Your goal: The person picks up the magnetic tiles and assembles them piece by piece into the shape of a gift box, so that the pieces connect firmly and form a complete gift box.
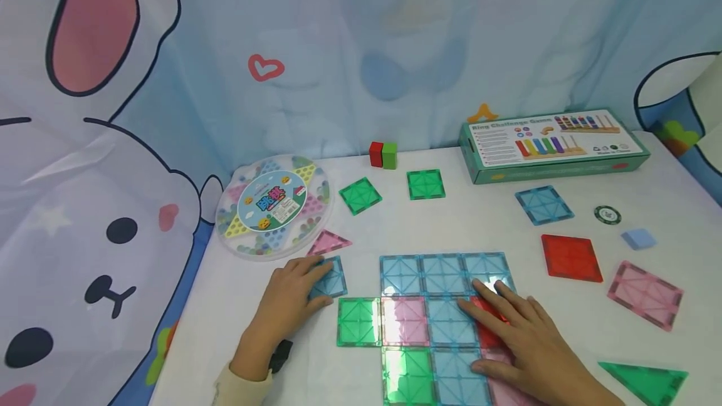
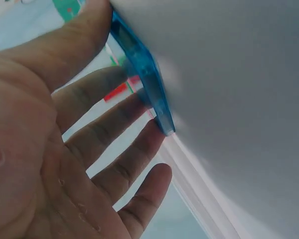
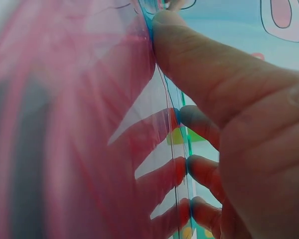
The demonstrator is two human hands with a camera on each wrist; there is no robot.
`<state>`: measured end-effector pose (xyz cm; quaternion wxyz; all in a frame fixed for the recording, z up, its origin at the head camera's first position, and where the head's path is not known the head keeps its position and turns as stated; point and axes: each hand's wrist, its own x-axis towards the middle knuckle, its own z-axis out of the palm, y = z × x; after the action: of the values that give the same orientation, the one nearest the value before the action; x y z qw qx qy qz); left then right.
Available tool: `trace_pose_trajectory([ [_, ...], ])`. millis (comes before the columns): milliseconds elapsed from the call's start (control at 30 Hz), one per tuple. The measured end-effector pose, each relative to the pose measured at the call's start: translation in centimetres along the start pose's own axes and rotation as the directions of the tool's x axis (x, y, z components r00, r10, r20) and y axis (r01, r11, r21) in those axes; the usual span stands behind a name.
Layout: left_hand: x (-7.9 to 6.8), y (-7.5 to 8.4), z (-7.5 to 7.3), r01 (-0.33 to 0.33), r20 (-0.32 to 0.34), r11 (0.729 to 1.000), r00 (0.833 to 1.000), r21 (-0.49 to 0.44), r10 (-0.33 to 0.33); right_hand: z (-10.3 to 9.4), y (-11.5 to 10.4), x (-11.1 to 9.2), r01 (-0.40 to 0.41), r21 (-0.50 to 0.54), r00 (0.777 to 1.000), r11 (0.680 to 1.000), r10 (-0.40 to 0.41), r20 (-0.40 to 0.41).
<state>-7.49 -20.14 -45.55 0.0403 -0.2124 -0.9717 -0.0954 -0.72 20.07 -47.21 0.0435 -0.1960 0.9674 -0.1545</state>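
My left hand (image 1: 293, 293) pinches a blue magnetic tile (image 1: 334, 282) at the left, thumb at its near edge and fingertips at its far side. In the left wrist view the same blue tile (image 2: 148, 79) stands edge-on between thumb and fingers, with the little finger off it. To the right lies a flat layout of joined square tiles in blue, green, pink and red. My right hand (image 1: 527, 343) rests spread on its right side, fingertips on a red tile (image 1: 489, 318) and blue tiles (image 1: 451, 321). A pink tile (image 3: 65, 129) fills much of the right wrist view.
Behind the left hand lie a pink triangle (image 1: 328, 243) and a round game box (image 1: 271, 208). Loose green tiles (image 1: 425, 185), small blocks (image 1: 383, 155) and a long game box (image 1: 555, 146) stand at the back. A red square (image 1: 571, 258) and green triangle (image 1: 648, 382) lie right.
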Motion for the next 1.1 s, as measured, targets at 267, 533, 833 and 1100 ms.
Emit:
trace_pose_trajectory([
  [267,2.4,2.1,0.7,-0.104,0.11,0.994,0.989,0.021,0.102,0.3,0.2,0.0,0.016,0.001,1.0,1.0,-0.016,-0.024],
  [533,4.5,4.1,0.6,-0.203,0.158,0.979,0.966,-0.025,0.204,0.3,0.3,-0.1,0.01,0.011,1.0,1.0,-0.01,-0.019],
  [833,13.8,2.0,0.8,-0.005,0.116,0.992,0.993,0.125,-0.009,0.0,0.2,-0.3,0.005,0.036,1.0,0.999,-0.004,-0.015],
  [1100,18.4,1.6,1.8,0.132,0.1,0.966,0.982,0.224,-0.158,0.1,0.4,-0.5,0.013,0.044,0.999,0.999,-0.012,-0.033],
])
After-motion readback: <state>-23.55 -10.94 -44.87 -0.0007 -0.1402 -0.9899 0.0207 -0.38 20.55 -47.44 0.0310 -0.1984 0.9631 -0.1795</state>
